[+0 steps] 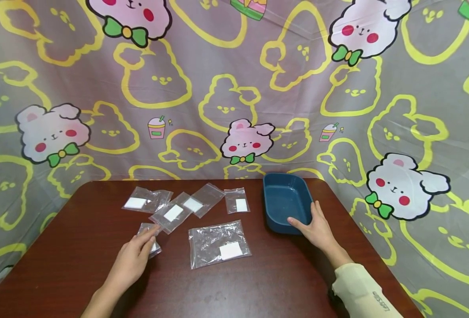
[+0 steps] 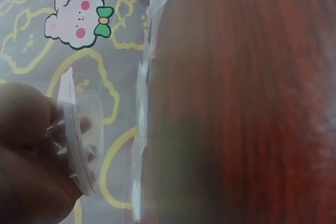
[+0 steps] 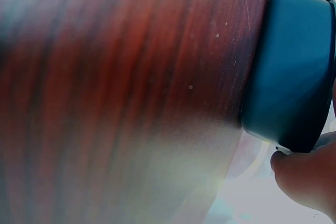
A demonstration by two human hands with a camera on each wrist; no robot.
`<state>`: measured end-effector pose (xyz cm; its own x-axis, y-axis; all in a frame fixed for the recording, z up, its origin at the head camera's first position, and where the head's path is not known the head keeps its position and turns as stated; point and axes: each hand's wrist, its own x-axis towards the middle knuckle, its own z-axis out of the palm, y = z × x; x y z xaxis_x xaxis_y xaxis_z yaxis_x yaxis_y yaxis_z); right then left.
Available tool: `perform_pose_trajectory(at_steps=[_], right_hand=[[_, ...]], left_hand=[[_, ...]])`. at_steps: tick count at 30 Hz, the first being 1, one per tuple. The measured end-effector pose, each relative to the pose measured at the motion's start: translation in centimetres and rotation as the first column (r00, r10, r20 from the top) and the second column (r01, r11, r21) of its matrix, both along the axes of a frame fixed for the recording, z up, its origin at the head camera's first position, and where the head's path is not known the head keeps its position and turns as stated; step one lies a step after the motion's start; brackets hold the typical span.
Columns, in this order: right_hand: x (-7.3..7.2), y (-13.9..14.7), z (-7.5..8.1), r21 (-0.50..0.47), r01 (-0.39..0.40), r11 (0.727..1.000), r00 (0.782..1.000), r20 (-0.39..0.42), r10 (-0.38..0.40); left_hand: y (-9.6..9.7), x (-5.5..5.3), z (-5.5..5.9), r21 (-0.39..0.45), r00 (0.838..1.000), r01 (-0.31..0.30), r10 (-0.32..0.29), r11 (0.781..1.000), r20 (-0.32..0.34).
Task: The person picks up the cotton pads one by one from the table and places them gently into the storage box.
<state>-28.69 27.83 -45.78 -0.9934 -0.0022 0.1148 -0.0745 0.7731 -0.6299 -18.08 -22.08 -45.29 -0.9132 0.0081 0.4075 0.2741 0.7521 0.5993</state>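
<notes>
My left hand holds a small clear zip bag with a white label, above the near left part of the table. In the left wrist view the held bag is seen edge-on, with fingers showing through the plastic. My right hand grips the near right corner of a blue plastic bin, thumb over the rim and fingers along the outer right side. The right wrist view shows the outside wall of that bin, with the thumb at its rim.
Several clear zip bags with white labels lie flat: a larger one in the middle, a small one left of the bin, others overlapping farther left. The brown table ends at a patterned cloth behind.
</notes>
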Motion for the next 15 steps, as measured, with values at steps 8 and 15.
perform_pose_trajectory(at_steps=[8,15], right_hand=[[-0.04,-0.01,-0.02,-0.002,0.004,1.0,1.0,-0.004,-0.004],[-0.22,0.03,-0.16,0.003,0.007,1.0,1.0,-0.007,-0.007]], left_hand=[[0.2,-0.23,0.44,-0.009,1.0,-0.001,0.001,1.0,-0.018],[0.74,-0.74,0.62,-0.001,1.0,0.005,-0.005,1.0,-0.009]])
